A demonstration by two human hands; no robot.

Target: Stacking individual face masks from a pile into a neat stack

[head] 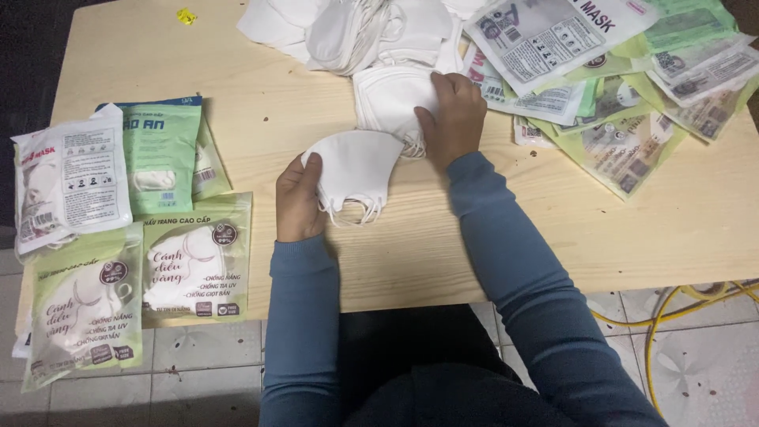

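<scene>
The left hand (299, 202) pinches a white mask (353, 168), fingers clamped on its edge; it looks light and floppy. The right hand (452, 119) presses closed fingers onto the mask stack (389, 99); edges seem the best hold.

A small packing workplace: wooden table (443, 261) heaped with white masks (371, 32) and printed pouches (624, 150)

plain white masks (356, 170), pale wood-grain table (443, 253), slate-blue sleeves (304, 332), light green packets with white panels (194, 257), white-and-grey packets (67, 186), yellow cable (672, 312) on speckled white tiles (704, 372).
</scene>
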